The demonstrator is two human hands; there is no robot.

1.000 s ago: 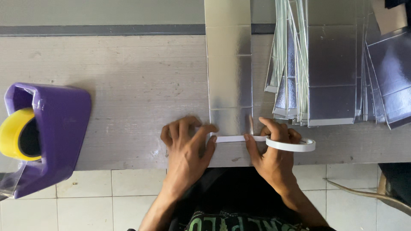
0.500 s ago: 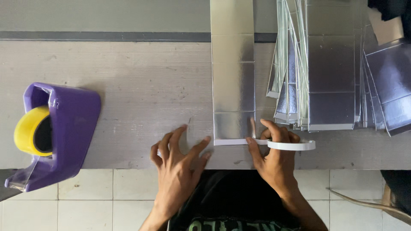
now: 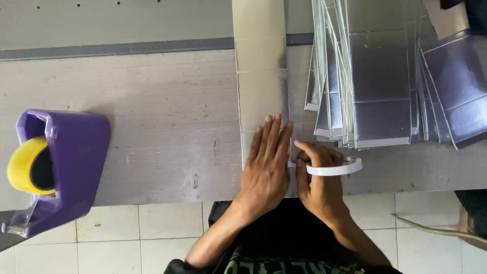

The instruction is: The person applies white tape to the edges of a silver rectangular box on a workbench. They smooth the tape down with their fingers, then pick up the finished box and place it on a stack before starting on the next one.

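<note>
Nearest the viewer, a floor of pale square tiles (image 3: 167,228) is seen below the bench edge, with a dark printed garment (image 3: 284,243) between the forearms. The left hand (image 3: 266,167) is laid flat, palm down and fingers extended close together, pressed on the near end of a long, narrow strip of silver reflective card (image 3: 259,66); nothing is gripped by it. Just beside it, the right hand (image 3: 317,177) is loosely curled, with a thin white ring-shaped roll of tape (image 3: 337,167) carried around the fingers and pinched near the strip's right edge; a short white length of tape (image 3: 291,164) is visible between the two hands. The strip is laid lengthwise on the grey, weathered wooden bench (image 3: 152,127), its near end close to the bench's front edge and its far end running out of the top of the view. At the left, well apart from the hands, a purple plastic tape dispenser (image 3: 63,167) loaded with a yellow tape roll (image 3: 23,165) is set overhanging the bench's front edge. At the right, further back, a fanned stack of silver creased card blanks (image 3: 375,76) is spread on the bench, just beside the strip. At the far side, a dark grey band (image 3: 116,49) is run across the bench.
</note>
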